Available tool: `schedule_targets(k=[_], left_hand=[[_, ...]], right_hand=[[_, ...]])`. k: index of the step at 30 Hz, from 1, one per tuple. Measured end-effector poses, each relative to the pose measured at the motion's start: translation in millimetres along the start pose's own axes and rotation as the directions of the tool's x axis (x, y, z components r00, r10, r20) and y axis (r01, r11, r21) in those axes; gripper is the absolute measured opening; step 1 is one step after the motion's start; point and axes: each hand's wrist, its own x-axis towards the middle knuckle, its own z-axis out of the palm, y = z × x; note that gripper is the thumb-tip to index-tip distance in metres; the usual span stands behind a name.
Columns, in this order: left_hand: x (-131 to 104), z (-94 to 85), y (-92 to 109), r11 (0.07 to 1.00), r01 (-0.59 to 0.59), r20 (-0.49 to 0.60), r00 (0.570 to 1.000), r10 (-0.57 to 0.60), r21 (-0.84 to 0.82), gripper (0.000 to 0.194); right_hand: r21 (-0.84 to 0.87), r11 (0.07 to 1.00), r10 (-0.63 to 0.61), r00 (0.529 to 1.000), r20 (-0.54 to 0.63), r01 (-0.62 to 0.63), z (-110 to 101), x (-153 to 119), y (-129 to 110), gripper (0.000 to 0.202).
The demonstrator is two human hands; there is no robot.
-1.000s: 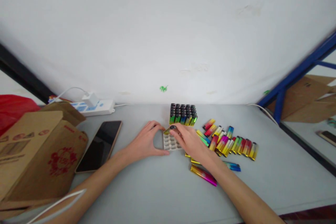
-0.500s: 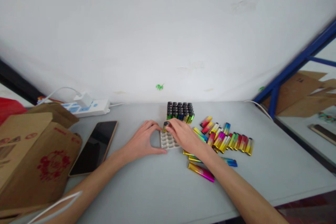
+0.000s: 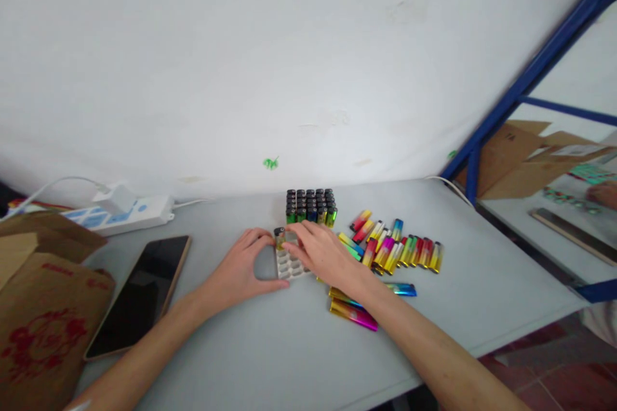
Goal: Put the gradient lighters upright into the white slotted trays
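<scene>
White wall (image 3: 241, 77) behind grey surface (image 3: 250, 347). Lighter (image 3: 281, 243) upright, black end up, at rear-left corner of pale tray (image 3: 289, 267). Left hand (image 3: 235, 271) spread wide along tray's left edge; right hand (image 3: 325, 255) half-curled at lighter, grip unclear. Loose lighters (image 3: 384, 252) right, upright block of lighters (image 3: 312, 205) behind.

A pale tray (image 3: 289, 267) with rows of sockets lies flat on the grey worktop (image 3: 250, 359), nearer its back edge, and a black-topped, gold-toned lighter (image 3: 280, 241) is upright at the tray's far-left corner.
</scene>
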Motion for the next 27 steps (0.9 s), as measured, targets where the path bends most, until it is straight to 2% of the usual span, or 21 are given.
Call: schedule_targets(k=[5, 8, 11, 13, 15, 18, 20, 24, 27], left_hand=[[-1, -2.7, 6, 0.999, -0.028, -0.022, 0.999, 0.028, 0.026, 0.056], [-1, -3.9, 7, 0.999, -0.036, -0.013, 0.999, 0.036, 0.029, 0.055], [-2, -3.7, 7, 0.999, -0.033, -0.019, 0.999, 0.034, 0.03, 0.056], [-2, -3.2, 6, 0.999, -0.032, -0.019, 0.999, 0.033, 0.029, 0.057], [-2, -3.0, 6, 0.999, -0.031, -0.01, 0.999, 0.032, 0.031, 0.058], [-2, -3.2, 6, 0.999, -0.02, -0.001, 1.0, 0.02, 0.043, 0.058], [-2, -3.4, 5, 0.999, -0.015, 0.001, 1.0, 0.015, 0.045, 0.06], [-2, -3.7, 6, 0.999, -0.021, -0.004, 1.0, 0.021, 0.04, 0.059], [-3, -3.5, 6, 0.999, -0.025, -0.011, 1.0, 0.026, 0.042, 0.056]], right_hand=[[0.02, 0.993, 0.116, 0.992, -0.049, -0.115, -33, -18, 27, 0.024], [-0.005, 0.971, 0.235, 0.959, -0.159, -0.239, -58, -27, 60, 0.027], [-0.003, 0.965, 0.254, 0.937, -0.241, -0.263, -76, -35, 99, 0.022], [-0.023, 0.979, 0.195, 0.963, -0.186, -0.203, -82, -42, 121, 0.022], [0.015, 0.99, 0.14, 0.989, -0.054, -0.14, -83, -48, 135, 0.031], [0.128, 0.983, 0.119, 0.986, 0.114, -0.133, -80, -51, 141, 0.034], [0.151, 0.977, 0.128, 0.981, 0.149, -0.151, -77, -48, 141, 0.027], [0.098, 0.98, 0.16, 0.978, 0.133, -0.174, -72, -44, 140, 0.021], [0.081, 0.981, 0.176, 0.984, 0.033, -0.178, -68, -42, 136, 0.017]])
